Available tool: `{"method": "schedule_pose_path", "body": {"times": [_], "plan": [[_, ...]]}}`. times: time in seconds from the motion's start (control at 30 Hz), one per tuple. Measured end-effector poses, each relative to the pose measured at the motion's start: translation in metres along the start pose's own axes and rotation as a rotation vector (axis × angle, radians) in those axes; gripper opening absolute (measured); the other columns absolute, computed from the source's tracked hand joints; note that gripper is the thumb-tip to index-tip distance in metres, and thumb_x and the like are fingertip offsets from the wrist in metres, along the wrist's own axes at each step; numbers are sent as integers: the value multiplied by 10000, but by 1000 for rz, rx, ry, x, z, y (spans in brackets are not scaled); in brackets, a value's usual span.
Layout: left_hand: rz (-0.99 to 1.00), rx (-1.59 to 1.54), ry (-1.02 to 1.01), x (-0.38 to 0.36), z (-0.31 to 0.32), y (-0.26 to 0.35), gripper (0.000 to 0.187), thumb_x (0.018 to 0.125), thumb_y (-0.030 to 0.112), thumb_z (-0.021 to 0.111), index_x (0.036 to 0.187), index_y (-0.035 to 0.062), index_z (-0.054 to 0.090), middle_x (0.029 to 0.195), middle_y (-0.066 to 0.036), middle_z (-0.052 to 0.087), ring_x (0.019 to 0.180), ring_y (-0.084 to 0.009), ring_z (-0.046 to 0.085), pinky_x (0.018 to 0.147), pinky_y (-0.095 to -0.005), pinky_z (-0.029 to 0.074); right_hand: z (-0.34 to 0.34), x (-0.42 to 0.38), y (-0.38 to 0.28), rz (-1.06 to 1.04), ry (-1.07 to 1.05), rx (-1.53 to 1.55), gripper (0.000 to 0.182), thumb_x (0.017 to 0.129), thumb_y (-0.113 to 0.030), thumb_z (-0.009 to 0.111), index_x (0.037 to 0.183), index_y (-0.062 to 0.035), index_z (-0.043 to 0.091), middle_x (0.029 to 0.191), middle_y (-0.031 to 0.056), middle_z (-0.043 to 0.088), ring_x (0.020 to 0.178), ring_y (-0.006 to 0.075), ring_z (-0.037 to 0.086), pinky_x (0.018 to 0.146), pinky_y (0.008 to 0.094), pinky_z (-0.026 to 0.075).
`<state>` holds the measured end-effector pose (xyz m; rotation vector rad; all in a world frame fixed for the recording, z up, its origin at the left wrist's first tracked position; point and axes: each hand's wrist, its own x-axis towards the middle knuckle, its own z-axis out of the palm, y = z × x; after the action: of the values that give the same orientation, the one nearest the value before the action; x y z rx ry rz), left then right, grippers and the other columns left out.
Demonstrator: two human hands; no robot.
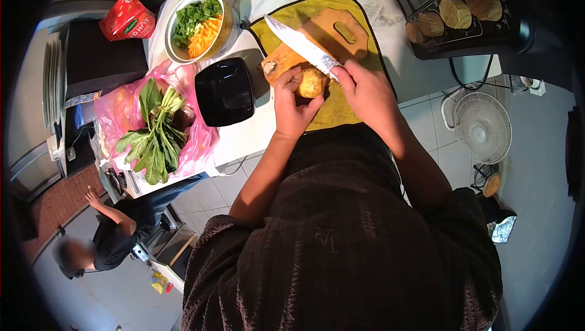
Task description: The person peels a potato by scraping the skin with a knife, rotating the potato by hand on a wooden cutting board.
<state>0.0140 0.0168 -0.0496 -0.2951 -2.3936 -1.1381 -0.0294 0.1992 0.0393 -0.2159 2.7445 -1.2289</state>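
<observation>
A yellowish potato [311,83] is in the fingers of my left hand [291,106], over the near edge of a wooden cutting board [317,29]. My right hand [370,96] grips a knife [301,44], its handle hidden in the palm. The pale blade points up and left across the board, its base beside the potato. Under the board lies a yellow-green cloth [350,108] with a dark border. A black square bowl [225,92] stands left of my left hand, with nothing visible in it.
A white pot [170,43] holds chopped greens and orange strips. Leafy greens [157,136] lie on a pink plastic bag [204,142]. A red packet [127,19] stands behind. A black appliance [518,26] is at the right, a fan [481,128] below. Another person [119,227] is at lower left.
</observation>
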Motion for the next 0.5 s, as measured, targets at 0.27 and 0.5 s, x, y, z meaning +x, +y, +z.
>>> {"method": "schedule_pose_path", "body": {"times": [0.27,0.5], "plan": [[70,35,25,-5,0,-2,588,692,135,865,1191,25,574,1202,-221,562,1081,-403,586,922,-453,502,0,5,0,-5,-63,-168,310,984,-326,551,847,-51,593,771,220,650,771,462,620,692,566,477],[112,59,11,-6,3,-2,557,682,122,865,1176,45,618,1166,-209,557,1072,-386,583,918,-444,504,1,9,-4,106,-135,-99,320,984,-331,549,862,-41,608,805,235,649,809,468,617,731,565,474]]}}
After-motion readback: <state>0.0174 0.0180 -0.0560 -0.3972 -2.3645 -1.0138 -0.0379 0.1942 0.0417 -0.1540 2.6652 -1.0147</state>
